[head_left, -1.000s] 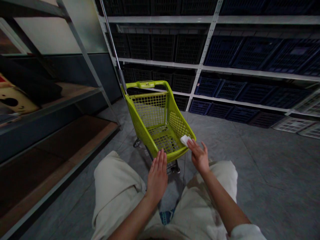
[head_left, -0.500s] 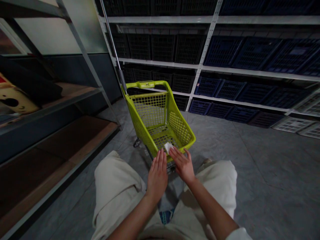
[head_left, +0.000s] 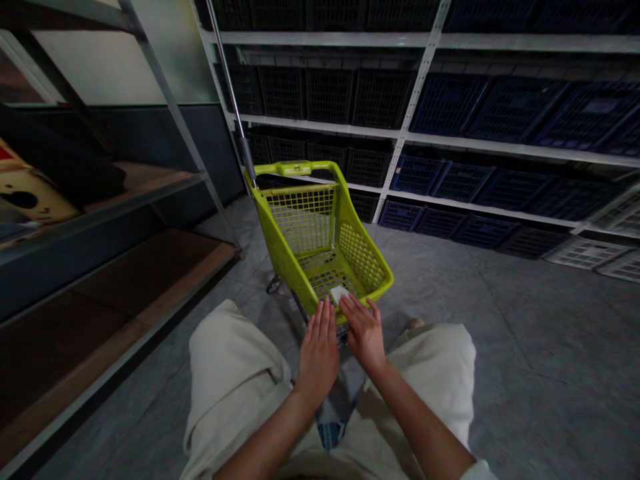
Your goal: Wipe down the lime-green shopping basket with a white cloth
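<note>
Between my knees stands a small yellow-green shopping cart (head_left: 280, 227), its basket facing me. My left hand (head_left: 320, 347) lies with fingers stretched out and flat against the cart's near rim, holding nothing visible. Just to the right, my right hand (head_left: 365, 333) presses a small white folded cloth (head_left: 339, 294) at the inner side of that same rim. The cloth pokes out past the fingertips; the rest of it is hidden under the fingers. Both hands are close together, apart by a narrow gap.
A metal pole (head_left: 227, 73) rises at the cart's far left corner. Behind it, white shelving (head_left: 400, 143) carries rows of black crates (head_left: 327, 97) and blue crates (head_left: 445, 103). A metal-framed rack (head_left: 170, 100) with wooden boards stands at left. Grey floor (head_left: 540, 320) extends to the right.
Both hands and the white cloth have shifted very slightly to the right along the rim. The cart sits a touch further right in view; the hold on the cloth is the same.
</note>
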The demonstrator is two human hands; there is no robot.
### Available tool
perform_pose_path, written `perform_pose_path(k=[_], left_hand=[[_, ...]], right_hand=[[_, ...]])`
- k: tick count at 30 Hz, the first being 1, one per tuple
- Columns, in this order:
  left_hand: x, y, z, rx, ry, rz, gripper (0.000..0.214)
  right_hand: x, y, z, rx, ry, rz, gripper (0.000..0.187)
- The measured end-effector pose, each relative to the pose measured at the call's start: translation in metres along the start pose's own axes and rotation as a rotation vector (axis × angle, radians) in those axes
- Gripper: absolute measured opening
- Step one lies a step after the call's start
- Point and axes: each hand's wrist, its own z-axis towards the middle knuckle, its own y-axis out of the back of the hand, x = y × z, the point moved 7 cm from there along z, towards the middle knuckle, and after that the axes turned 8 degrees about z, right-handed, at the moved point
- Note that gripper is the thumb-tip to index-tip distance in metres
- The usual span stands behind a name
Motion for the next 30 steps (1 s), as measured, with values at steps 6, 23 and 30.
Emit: perform_pose_path(k=[6, 23, 30], left_hand=[[0.005, 0.002, -0.003, -0.013, -0.01, 0.015, 0.083], [0.003, 0.002, -0.003, -0.032, 0.015, -0.029, 0.088], [0.006, 0.005, -0.006, -0.01, -0.012, 0.026, 0.083]], right_hand=[[-0.016, 0.007, -0.002, 0.123, 0.174, -0.025, 0.067], [0.018, -0.008, -0.004, 0.082, 0.094, -0.023, 0.075], [-0.082, 0.037, -0.001, 0.048, 0.073, -0.135, 0.07]])
